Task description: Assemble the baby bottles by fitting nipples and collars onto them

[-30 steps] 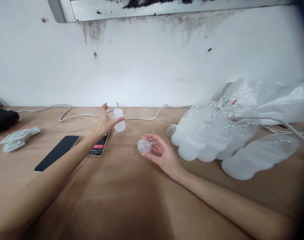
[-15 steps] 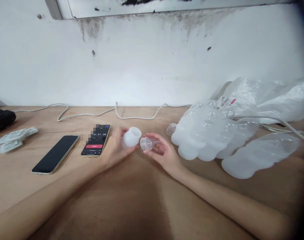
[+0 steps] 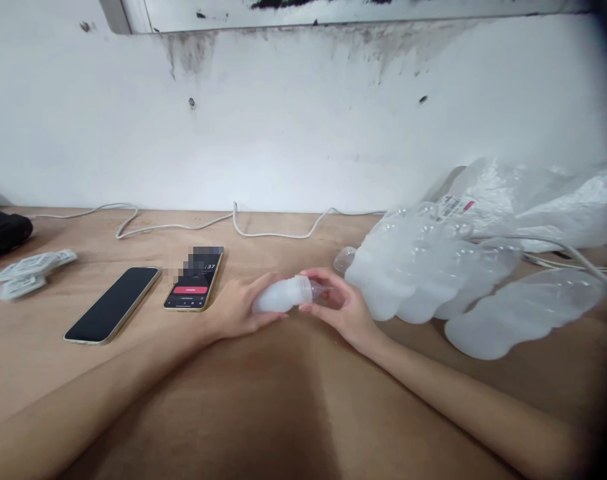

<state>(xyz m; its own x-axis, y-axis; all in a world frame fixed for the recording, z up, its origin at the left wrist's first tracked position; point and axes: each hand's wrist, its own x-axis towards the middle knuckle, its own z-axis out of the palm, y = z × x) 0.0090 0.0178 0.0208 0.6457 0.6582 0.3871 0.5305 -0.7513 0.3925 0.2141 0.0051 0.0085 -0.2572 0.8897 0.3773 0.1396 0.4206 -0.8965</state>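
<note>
My left hand (image 3: 243,305) is closed around a frosted white squeeze bottle (image 3: 278,297), which lies tilted on its side with its mouth toward the right. My right hand (image 3: 343,308) grips a clear nozzle cap (image 3: 307,289) with a ribbed collar and a thin pointed tip. The collar meets the neck of the bottle; whether the threads are engaged I cannot tell. Just to the right lies a pile of similar frosted bottles with clear tops (image 3: 403,273), and a few more (image 3: 503,320) lie in a row nearer the front.
A dark-screened phone (image 3: 113,305) and a second phone showing a timer (image 3: 193,283) lie on the wooden table at left. Beyond them are small white packets (image 3: 33,270) and a black object (image 3: 6,232). A white cable (image 3: 273,235) runs along the wall; a clear plastic bag (image 3: 543,200) sits back right.
The bottle in my left hand has turned from mouth-up to mouth-right. The gap between it and the nozzle cap has closed, and the two now touch.
</note>
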